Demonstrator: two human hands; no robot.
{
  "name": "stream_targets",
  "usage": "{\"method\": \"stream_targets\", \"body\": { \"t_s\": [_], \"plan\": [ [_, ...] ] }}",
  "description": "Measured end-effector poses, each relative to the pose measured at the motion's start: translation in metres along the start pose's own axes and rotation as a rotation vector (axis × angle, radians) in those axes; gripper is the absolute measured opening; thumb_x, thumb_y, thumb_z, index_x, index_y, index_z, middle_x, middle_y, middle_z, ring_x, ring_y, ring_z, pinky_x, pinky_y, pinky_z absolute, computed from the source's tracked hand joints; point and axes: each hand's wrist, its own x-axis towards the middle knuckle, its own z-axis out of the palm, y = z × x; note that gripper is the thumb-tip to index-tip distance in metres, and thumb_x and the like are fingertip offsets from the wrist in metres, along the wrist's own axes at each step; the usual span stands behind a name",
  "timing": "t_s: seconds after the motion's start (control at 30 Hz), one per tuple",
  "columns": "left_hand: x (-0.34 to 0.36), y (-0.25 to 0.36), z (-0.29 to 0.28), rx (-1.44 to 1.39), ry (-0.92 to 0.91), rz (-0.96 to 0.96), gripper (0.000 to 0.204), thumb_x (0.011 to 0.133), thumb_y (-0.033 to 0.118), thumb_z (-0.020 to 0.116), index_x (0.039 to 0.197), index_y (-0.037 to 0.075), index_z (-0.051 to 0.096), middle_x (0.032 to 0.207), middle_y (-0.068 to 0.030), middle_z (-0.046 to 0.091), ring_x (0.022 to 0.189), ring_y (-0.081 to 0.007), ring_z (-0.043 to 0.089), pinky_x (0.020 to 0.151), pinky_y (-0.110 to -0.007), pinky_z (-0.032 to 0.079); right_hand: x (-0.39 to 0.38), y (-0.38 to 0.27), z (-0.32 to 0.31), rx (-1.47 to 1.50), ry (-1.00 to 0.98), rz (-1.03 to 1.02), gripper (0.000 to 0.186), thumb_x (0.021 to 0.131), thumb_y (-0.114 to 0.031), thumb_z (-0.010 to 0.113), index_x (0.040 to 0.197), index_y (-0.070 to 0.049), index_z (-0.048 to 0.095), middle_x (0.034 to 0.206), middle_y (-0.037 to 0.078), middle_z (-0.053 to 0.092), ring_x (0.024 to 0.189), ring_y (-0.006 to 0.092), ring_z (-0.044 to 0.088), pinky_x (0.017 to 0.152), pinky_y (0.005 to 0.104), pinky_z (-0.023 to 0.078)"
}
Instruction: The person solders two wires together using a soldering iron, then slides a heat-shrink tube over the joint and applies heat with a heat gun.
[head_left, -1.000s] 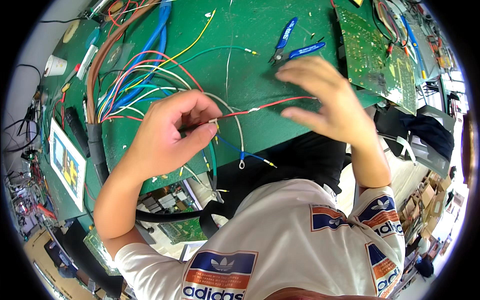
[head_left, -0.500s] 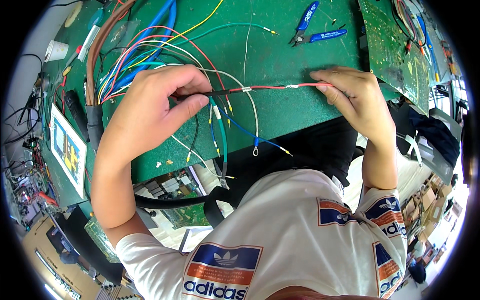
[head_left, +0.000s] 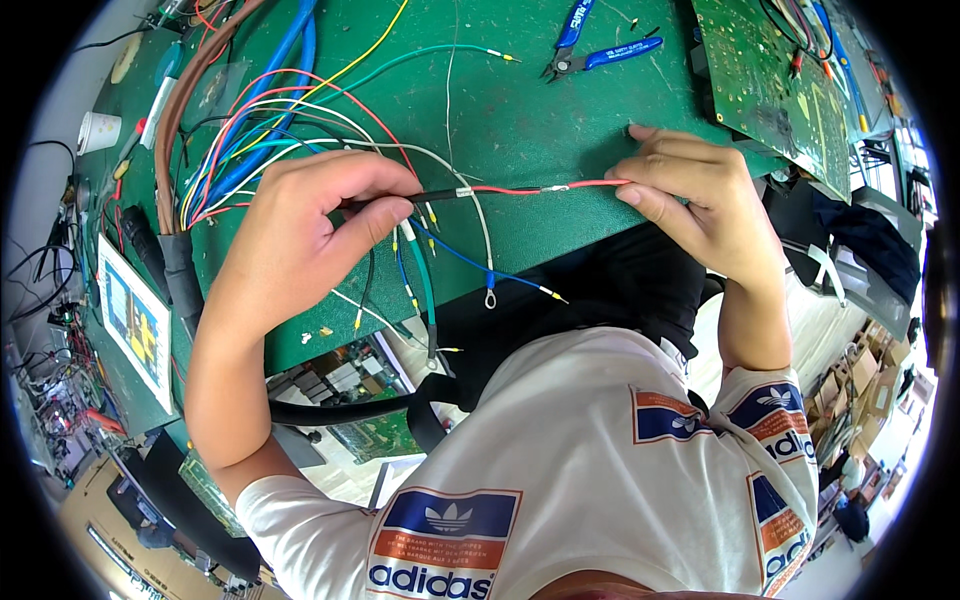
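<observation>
A red wire (head_left: 515, 190) is stretched between my hands above the green table. My left hand (head_left: 310, 220) is closed on a black sleeve (head_left: 437, 195), pinched between thumb and fingers, with the red wire coming out of its right end. A white marker (head_left: 463, 192) sits on the wire at that end. Further right, a bare silvery joint (head_left: 553, 188) shows on the wire. My right hand (head_left: 695, 190) pinches the wire's right part; its tip is hidden by the fingers. Below my left hand hang several loose wires, among them a blue wire (head_left: 500, 271) and a green one (head_left: 428, 280).
Blue-handled cutters (head_left: 590, 55) lie at the far side of the table. A green circuit board (head_left: 770, 95) stands at the far right. A brown cable (head_left: 168, 140) and a picture-covered panel (head_left: 135, 320) are at the left. The table's near edge (head_left: 545, 262) runs below my hands.
The black sleeve's end has slid right along the wire and now meets the white marker; red wire showed between them before. The whole view has shifted slightly.
</observation>
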Motion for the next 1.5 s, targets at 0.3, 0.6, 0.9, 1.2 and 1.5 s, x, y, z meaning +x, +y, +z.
{"method": "stream_targets", "body": {
  "t_s": [0.3, 0.6, 0.9, 1.2, 1.5],
  "plan": [
    [0.002, 0.006, 0.010, -0.010, 0.062, 0.048, 0.014, 0.083, 0.002, 0.072, 0.097, 0.000, 0.070, 0.088, -0.0110, 0.070, 0.075, -0.0212, 0.066, 0.065, -0.030, 0.052, -0.001, -0.004, 0.003, -0.012, 0.019, 0.019, 0.014, 0.089, -0.011, 0.069, 0.091, 0.003, 0.067, 0.074, 0.016, 0.059, 0.070, 0.0359, 0.054, 0.073, 0.0450, 0.048],
    [0.007, 0.008, 0.026, 0.034, 0.181, 0.167, 0.020, 0.076, -0.004, 0.077, 0.095, 0.000, 0.071, 0.093, -0.0109, 0.069, 0.084, -0.0205, 0.067, 0.073, -0.029, 0.053, -0.004, -0.003, 0.005, 0.018, -0.014, -0.034, 0.015, 0.093, -0.013, 0.064, 0.086, 0.001, 0.063, 0.072, 0.017, 0.056, 0.073, 0.0369, 0.052, 0.083, 0.0447, 0.045],
    [0.012, 0.007, 0.037, 0.091, 0.196, 0.329, 0.023, 0.076, -0.003, 0.077, 0.098, 0.004, 0.071, 0.092, -0.0096, 0.070, 0.081, -0.0253, 0.068, 0.068, -0.033, 0.055, -0.007, -0.006, 0.008, 0.006, 0.004, -0.035, 0.015, 0.092, -0.014, 0.065, 0.088, 0.001, 0.064, 0.074, 0.016, 0.057, 0.075, 0.0372, 0.055, 0.088, 0.0472, 0.046],
    [0.012, 0.006, 0.039, 0.145, 0.169, 0.356, 0.025, 0.079, -0.005, 0.076, 0.103, 0.002, 0.072, 0.095, -0.0095, 0.069, 0.081, -0.0189, 0.067, 0.068, -0.028, 0.053, -0.008, -0.007, 0.011, 0.026, 0.013, -0.025, 0.015, 0.093, -0.013, 0.065, 0.087, 0.001, 0.063, 0.074, 0.016, 0.057, 0.075, 0.0375, 0.054, 0.088, 0.0478, 0.046],
    [0.004, 0.009, 0.029, 0.156, 0.232, 0.142, 0.022, 0.078, -0.003, 0.076, 0.096, 0.002, 0.066, 0.089, -0.0076, 0.066, 0.067, -0.0140, 0.061, 0.059, -0.026, 0.051, -0.009, -0.005, 0.007, 0.034, -0.006, 0.023, 0.015, 0.092, -0.012, 0.066, 0.088, 0.002, 0.065, 0.075, 0.015, 0.061, 0.075, 0.0347, 0.060, 0.100, 0.0527, 0.044]
  ]
}}
